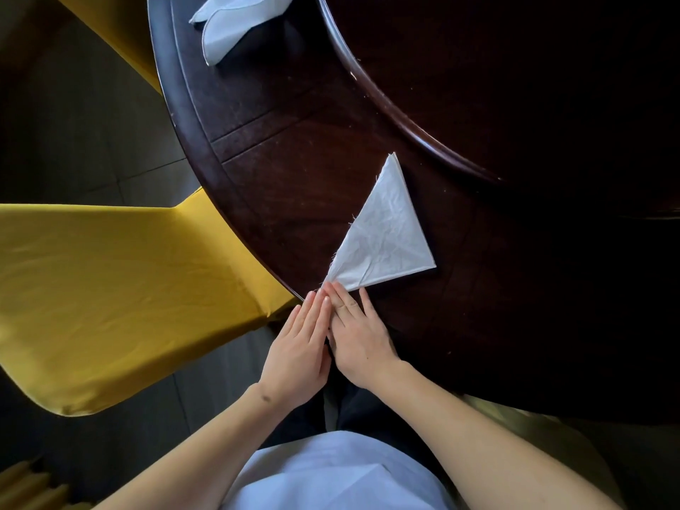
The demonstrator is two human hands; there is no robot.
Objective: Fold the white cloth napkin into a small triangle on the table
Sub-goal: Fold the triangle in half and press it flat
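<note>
Folded into a triangle, napkin on table, both hands flat, fingers together, touching its 7 o'clock tip.

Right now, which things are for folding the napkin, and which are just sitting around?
For the job:
- white triangle napkin
- left hand and right hand, fingertips at its near corner
- dark table under it

Just sitting around:
- other folded napkin at the far edge
- yellow chairs
</note>
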